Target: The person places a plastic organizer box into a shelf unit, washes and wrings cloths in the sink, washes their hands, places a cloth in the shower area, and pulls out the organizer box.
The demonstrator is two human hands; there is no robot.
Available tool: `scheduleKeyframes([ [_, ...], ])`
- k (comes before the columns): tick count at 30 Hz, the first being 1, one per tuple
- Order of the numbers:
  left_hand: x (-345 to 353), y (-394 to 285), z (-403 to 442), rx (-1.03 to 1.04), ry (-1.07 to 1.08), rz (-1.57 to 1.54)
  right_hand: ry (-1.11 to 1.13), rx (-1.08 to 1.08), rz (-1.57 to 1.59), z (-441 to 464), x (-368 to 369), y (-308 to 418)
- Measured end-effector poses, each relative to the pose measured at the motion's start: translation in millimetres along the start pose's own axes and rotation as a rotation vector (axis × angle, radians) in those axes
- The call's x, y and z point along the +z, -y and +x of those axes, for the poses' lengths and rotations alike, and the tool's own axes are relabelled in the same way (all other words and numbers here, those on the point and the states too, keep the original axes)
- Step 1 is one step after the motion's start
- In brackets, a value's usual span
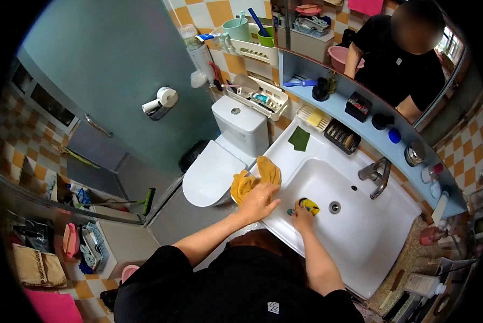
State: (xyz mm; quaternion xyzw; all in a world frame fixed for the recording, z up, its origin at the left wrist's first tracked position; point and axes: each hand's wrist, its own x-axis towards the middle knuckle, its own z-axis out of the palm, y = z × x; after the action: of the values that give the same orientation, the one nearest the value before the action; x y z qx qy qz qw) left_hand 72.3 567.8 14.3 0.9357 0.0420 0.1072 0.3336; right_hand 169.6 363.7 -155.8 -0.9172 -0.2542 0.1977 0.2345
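My left hand (pixel 259 202) is at the left rim of the white sink (pixel 354 253), with its thumb stretched out to the side. A crumpled mustard-yellow cloth (pixel 268 171) bulges out past its fingers, between the sink rim and the toilet lid; the hand appears to grip it, though the fingertips are partly hidden. Inside the basin, left of the drain (pixel 334 208), my right hand (pixel 303 219) is closed on a small yellow and dark sponge-like pad (pixel 310 205). Bits of teal show around its fingers.
A dark green scouring pad (pixel 299 139) lies on the sink's back left corner. Soap racks (pixel 343 137) and a faucet (pixel 379 177) line the back. The white toilet (pixel 212 175) stands left, and a blue shelf (pixel 408 145) with toiletries runs below the mirror.
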Motion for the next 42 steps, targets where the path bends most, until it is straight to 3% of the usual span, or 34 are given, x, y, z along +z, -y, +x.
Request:
scheduleKeyframes([
  [2,15,-5,-3,-0.171,0.172,-0.308,-0.087,0.038,-0.005,-12,-2,-18],
  [5,60,-2,-1,-0.471,0.492,-0.859,0.137,0.602,0.942,-19,-54,-46],
  [8,96,-35,19,-0.919,0.670,-1.126,-0.112,0.539,1.381,-42,-95,-53],
  [11,125,-61,59,-1.442,0.618,-1.424,-0.064,0.467,1.458,-67,-158,4],
  [13,175,-36,74,-1.270,0.733,-1.693,-0.103,0.259,1.521,-80,-152,13],
  [14,204,-20,84,-1.220,0.731,-1.636,-0.047,0.164,1.471,-90,-161,21],
  [15,226,-13,91,-1.167,0.724,-1.581,-0.124,0.161,1.467,-94,-165,18],
  [17,201,-57,95,-1.148,0.573,-1.717,-0.265,0.151,1.456,-97,-170,11],
  [18,200,-74,98,-1.241,0.501,-1.753,-0.348,0.204,1.460,-98,-175,4],
  [21,250,-105,85,-1.127,0.414,-1.895,-0.590,0.332,1.659,-69,-147,-19],
  [22,236,-127,89,-1.165,0.300,-1.801,-0.688,0.331,1.500,-63,-142,-10],
  [25,243,-104,105,-1.228,0.399,-2.074,-0.839,-0.099,0.739,-59,-118,-2],
  [27,223,-114,104,-1.260,0.420,-2.166,-0.838,-0.224,0.558,-56,-122,-13],
  [28,218,-123,99,-1.232,0.392,-1.951,-0.841,-0.289,0.473,-53,-126,-18],
  [30,228,-134,84,-1.145,0.361,-1.679,-0.838,-0.021,0.563,-47,-123,-36],
  [31,236,-137,80,-1.219,0.303,-1.619,-0.829,0.118,0.600,-42,-117,-47],
  [32,245,-141,80,-1.290,0.245,-1.560,-0.932,0.154,0.719,-32,-105,-57],
  [33,256,-144,82,-1.358,0.190,-1.502,-0.878,0.185,0.731,-31,-107,-59],
  [34,269,-143,83,-1.285,0.125,-1.534,-0.824,0.217,0.738,-34,-113,-60],
  [37,273,-141,87,-0.524,0.376,-0.793,-0.784,0.303,0.995,-41,-139,-41],
  [40,280,-143,92,-0.910,0.186,-1.182,-0.798,0.383,1.394,-45,-164,-17],
  [42,290,-145,94,-1.166,0.032,-1.437,-0.790,0.444,1.471,-42,-168,-23],
])
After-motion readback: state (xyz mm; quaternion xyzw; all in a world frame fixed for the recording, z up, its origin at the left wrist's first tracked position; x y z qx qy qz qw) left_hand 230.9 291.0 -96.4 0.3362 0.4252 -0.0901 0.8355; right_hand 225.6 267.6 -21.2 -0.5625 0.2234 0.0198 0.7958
